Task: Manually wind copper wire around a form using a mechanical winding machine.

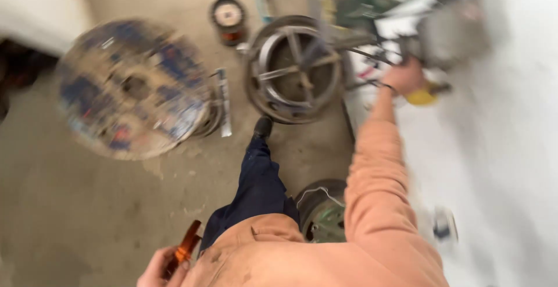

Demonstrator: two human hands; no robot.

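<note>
the left hand is closing around an orange-brown tool handle at the bottom of the view, close against the orange sweatshirt, fingers wrapped on its lower end. just beyond, a dark trouser leg is stepping forward, the black shoe landing on the concrete floor at the rim of a metal wheel frame. a smaller dark reel with a white wire loop is sitting by the person's hip. the right arm is stretching out far, and the right hand is reaching into thin dark wires beside a yellow object and a grey blurred lump; whether it is gripping anything i cannot tell, the picture is smearing there. to the left, well apart, a big wooden cable spool is lying flat, and farther off a small copper wire reel is standing on the floor. the risk, as i judge it: the shoe is touching the wheel frame, so a trip is likely, and the far reach could be snagging a wrist in those loose wires.
</note>
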